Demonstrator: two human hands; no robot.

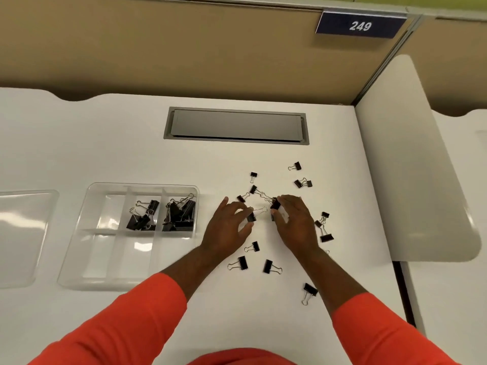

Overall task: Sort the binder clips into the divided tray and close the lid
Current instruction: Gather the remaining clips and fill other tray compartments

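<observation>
Maybe a third done, I'd guess: lid [23,233] off at 9 o'clock, tray [92,256] beside it with sorted clips [179,212] in two back sections only. Left hand [226,227] half curled over one clip [251,216], can't tell if gripped; right hand [297,222] pinches a second clip [275,204]. Loose clips [268,266] on the bench [237,325] ring both hands, 12 through 6 o'clock

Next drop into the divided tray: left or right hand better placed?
Left. The left hand lies nearer the divided tray, with a binder clip at its fingertips; the right hand would have to reach across it.
</observation>
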